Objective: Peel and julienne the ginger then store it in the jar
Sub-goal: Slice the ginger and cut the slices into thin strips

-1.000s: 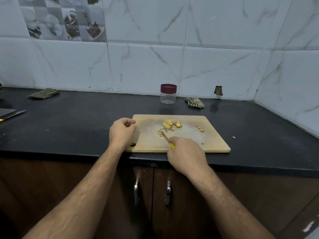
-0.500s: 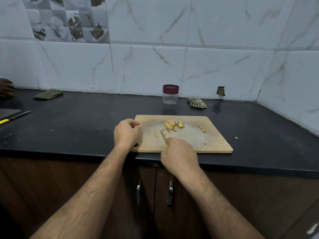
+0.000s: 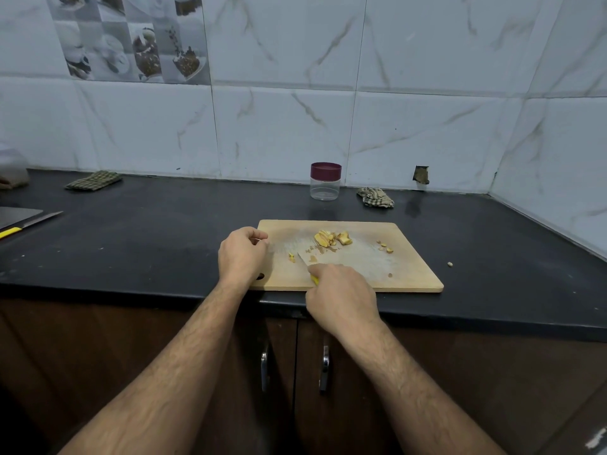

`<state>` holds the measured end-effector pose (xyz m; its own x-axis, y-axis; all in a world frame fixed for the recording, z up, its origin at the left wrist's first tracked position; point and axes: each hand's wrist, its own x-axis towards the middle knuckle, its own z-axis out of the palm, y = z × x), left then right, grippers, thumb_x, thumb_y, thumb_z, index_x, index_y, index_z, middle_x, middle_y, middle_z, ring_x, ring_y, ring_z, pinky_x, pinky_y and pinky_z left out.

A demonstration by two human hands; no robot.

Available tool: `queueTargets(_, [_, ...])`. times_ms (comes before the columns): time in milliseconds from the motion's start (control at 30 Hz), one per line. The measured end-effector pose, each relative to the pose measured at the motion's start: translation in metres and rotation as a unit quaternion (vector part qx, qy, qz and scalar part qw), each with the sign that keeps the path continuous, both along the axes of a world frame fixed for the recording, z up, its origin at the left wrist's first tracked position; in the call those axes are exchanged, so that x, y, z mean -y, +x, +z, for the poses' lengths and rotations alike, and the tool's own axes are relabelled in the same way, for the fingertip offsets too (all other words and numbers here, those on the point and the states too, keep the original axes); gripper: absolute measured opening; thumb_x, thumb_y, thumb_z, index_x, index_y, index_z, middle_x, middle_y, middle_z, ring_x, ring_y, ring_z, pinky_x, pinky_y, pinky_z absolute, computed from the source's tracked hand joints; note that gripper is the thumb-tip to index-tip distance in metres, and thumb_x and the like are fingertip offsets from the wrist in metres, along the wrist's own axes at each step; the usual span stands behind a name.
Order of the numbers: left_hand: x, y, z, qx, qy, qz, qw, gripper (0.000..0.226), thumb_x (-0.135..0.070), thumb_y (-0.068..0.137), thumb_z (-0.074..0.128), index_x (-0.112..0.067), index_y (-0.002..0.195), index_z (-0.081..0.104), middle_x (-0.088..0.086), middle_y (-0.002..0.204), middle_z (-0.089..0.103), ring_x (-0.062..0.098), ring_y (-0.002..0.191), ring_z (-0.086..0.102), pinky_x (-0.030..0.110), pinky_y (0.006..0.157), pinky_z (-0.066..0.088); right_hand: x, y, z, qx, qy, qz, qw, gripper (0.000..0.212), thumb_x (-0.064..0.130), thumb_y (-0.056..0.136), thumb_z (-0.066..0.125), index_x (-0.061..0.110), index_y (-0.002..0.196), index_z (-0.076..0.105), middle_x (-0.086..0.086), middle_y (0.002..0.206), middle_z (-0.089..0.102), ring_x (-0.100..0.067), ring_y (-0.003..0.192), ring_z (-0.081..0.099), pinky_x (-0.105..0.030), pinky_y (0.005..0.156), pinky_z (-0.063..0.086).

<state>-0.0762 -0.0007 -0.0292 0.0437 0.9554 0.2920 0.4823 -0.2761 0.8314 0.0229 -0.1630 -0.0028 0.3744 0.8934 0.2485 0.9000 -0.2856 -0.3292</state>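
- cutting board (image 3: pixel 410 257): one
- jar (image 3: pixel 325 182) with maroon lid: one
- knives: two, one in the right hand (image 3: pixel 341 290), one at far left (image 3: pixel 31 222)
- folded cloths: two (image 3: pixel 93 180) (image 3: pixel 375 197)
- hands: two, with left hand (image 3: pixel 241 254)
- cabinet handles: two (image 3: pixel 264 366) (image 3: pixel 324 367)
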Motion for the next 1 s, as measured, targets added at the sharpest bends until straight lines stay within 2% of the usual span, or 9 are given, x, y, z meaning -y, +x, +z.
queueTargets(233, [-0.001,0.001,0.005,-0.034,0.009,-0.020,0.999,0.012,-0.023,0.094,0.062,-0.024,0.101,0.072,-0.004,0.094,0.071,0.015,0.093,0.063,0.025,0.066,0.046,-0.001,0.024,0.000,-0.029,0.012,-0.035,0.999,0.050,0.013,0.087,0.047,0.024,0.135,0.055,-0.003,0.115,0.066,-0.026,0.106,0.059,-0.034,0.080,0.048])
queueTargets(333, [-0.004,0.006,0.009,-0.063,0.024,-0.035,0.997,0.011,-0.023,0.094,0.062,-0.023,0.099,0.072,-0.005,0.093,0.071,0.014,0.091,0.063,0.025,0.071,0.044,-0.001,0.048,0.009,-0.042,0.009,-0.069,0.997,0.055,0.014,0.086,0.048,0.027,0.139,0.052,-0.004,0.125,0.064,-0.029,0.115,0.057,-0.034,0.086,0.046])
queueTargets(400, [-0.003,0.015,0.014,-0.079,0.034,-0.052,0.995,0.011,-0.022,0.094,0.062,-0.023,0.098,0.072,-0.008,0.094,0.069,0.012,0.091,0.061,0.024,0.072,0.043,-0.003,0.064,0.015,-0.055,0.012,-0.084,0.995,0.052,0.014,0.086,0.049,0.025,0.136,0.055,-0.005,0.127,0.063,-0.030,0.117,0.056,-0.035,0.089,0.046])
queueTargets(500, [-0.002,0.037,0.019,-0.119,0.056,-0.099,0.986,0.017,-0.025,0.093,0.065,-0.019,0.107,0.073,-0.008,0.098,0.069,0.007,0.085,0.058,0.022,0.076,0.043,-0.009,0.081,0.017,-0.083,0.013,-0.085,0.993,0.043,0.013,0.087,0.050,0.021,0.127,0.060,-0.004,0.123,0.063,-0.028,0.113,0.055,-0.034,0.083,0.045])
queueTargets(600, [-0.002,0.063,0.024,-0.158,0.056,-0.152,0.974,0.030,-0.032,0.091,0.069,-0.017,0.118,0.069,-0.006,0.100,0.068,0.010,0.086,0.060,0.022,0.074,0.045,-0.018,0.088,0.016,-0.099,0.021,-0.074,0.992,0.045,0.012,0.088,0.049,0.020,0.131,0.058,-0.004,0.126,0.062,-0.027,0.116,0.054,-0.031,0.084,0.042])
queueTargets(700, [-0.002,0.085,0.031,-0.186,0.024,-0.187,0.964,0.045,-0.034,0.084,0.078,-0.016,0.123,0.064,-0.007,0.093,0.063,0.011,0.070,0.064,0.019,0.059,0.046,-0.023,0.092,0.010,-0.101,0.024,-0.074,0.992,0.041,0.013,0.088,0.049,0.020,0.127,0.060,-0.005,0.124,0.063,-0.028,0.114,0.055,-0.034,0.087,0.044])
queueTargets(800, [-0.002,0.098,0.036,-0.239,0.009,-0.195,0.951,0.053,-0.040,0.078,0.082,-0.018,0.123,0.063,-0.005,0.096,0.064,0.008,0.060,0.063,0.018,0.048,0.044,-0.025,0.094,0.003,-0.100,0.036,-0.071,0.992,0.032,0.013,0.086,0.048,0.019,0.115,0.062,-0.004,0.112,0.065,-0.028,0.106,0.056,-0.036,0.083,0.047])
queueTargets(900, [-0.004,0.102,0.036,-0.271,0.012,-0.182,0.945,0.048,-0.039,0.079,0.082,-0.018,0.119,0.066,-0.006,0.094,0.063,0.005,0.060,0.059,0.018,0.046,0.040,-0.026,0.096,-0.001,-0.098,0.046,-0.073,0.992,0.032,0.014,0.088,0.048,0.019,0.116,0.061,-0.002,0.110,0.064,-0.027,0.103,0.056,-0.034,0.076,0.043])
queueTargets(1000, [-0.007,0.102,0.035,-0.237,-0.012,-0.181,0.955,0.037,-0.028,0.081,0.082,-0.016,0.113,0.068,-0.004,0.090,0.066,0.007,0.052,0.062,0.017,0.042,0.044,-0.027,0.095,-0.003,-0.088,0.047,-0.076,0.992,0.036,0.016,0.089,0.048,0.022,0.123,0.058,-0.002,0.115,0.063,-0.026,0.105,0.056,-0.032,0.073,0.039])
